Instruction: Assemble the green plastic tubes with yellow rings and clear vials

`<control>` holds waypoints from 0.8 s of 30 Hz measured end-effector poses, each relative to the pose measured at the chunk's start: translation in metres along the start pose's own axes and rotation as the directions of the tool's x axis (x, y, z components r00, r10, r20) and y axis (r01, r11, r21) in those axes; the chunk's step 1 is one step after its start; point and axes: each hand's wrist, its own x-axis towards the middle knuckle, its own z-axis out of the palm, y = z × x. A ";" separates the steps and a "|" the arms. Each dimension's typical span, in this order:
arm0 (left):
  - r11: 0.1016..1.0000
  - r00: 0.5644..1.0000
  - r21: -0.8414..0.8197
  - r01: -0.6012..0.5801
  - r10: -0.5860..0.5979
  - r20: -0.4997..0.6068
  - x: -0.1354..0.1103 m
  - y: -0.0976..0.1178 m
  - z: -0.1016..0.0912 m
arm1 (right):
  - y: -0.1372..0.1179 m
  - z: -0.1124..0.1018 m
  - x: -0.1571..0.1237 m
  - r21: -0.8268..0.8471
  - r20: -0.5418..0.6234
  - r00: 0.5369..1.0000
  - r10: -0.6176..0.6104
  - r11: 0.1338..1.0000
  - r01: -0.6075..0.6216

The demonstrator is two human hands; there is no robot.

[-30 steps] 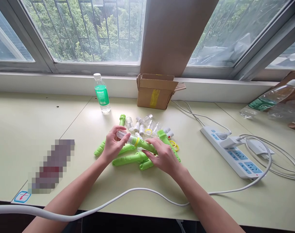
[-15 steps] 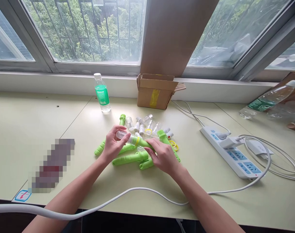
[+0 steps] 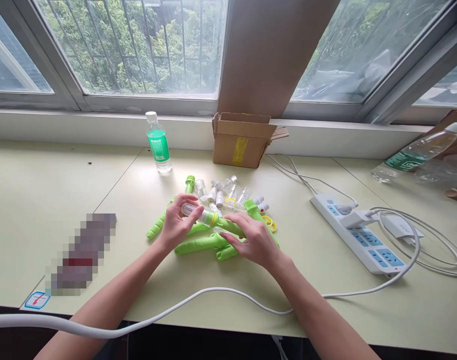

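Observation:
My left hand (image 3: 178, 224) is closed round a clear ribbed plastic tube (image 3: 190, 210) with a rounded end, thumb on its near side. The tube is joined to a green plastic handle (image 3: 230, 227), with a yellow ring (image 3: 214, 219) at the joint. My right hand (image 3: 256, 239) has its fingers over the handle, the thumb lower and a little apart from it. Beneath both hands lie several loose green handles (image 3: 198, 245). Another green handle (image 3: 252, 207) with a threaded end is partly hidden by my right hand.
Behind the hands is a heap of clear tubes (image 3: 200, 190) and small white-and-clear parts (image 3: 219, 199), with loose yellow rings (image 3: 269, 224) at right. A water bottle (image 3: 158, 145), a cardboard box (image 3: 239, 145) and a power strip (image 3: 359, 235) stand around. A white cable (image 3: 213, 290) crosses in front.
My right thumb has moved down and away from the green handle, and its fingers have shifted slightly. My left hand keeps its hold on the clear tube, almost in place.

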 end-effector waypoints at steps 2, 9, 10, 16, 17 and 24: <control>1.000 1.000 0.002 -0.003 0.003 0.000 0.001 -0.001 0.000 | 0.000 0.001 0.000 0.016 0.015 1.000 0.004 1.000 -0.004; 0.998 0.999 0.046 -0.040 0.041 -0.019 0.000 0.001 0.000 | -0.001 0.002 0.000 0.025 0.025 1.000 0.013 1.000 -0.014; 0.997 0.998 0.053 -0.048 0.049 -0.024 -0.001 0.001 0.000 | -0.002 0.002 0.000 0.028 0.027 1.000 0.015 0.999 -0.015; 0.994 0.996 0.079 -0.080 0.083 -0.035 0.000 0.003 0.000 | -0.004 0.002 0.000 0.002 0.063 0.998 0.013 1.000 -0.013; 0.993 0.996 0.081 -0.082 0.086 -0.036 0.000 0.004 0.000 | -0.005 0.002 0.000 -0.012 0.070 0.997 0.011 1.000 -0.010; 0.990 0.994 0.099 -0.097 0.101 -0.041 -0.002 0.005 0.000 | -0.007 0.001 0.000 -0.005 0.102 0.995 0.019 1.000 -0.019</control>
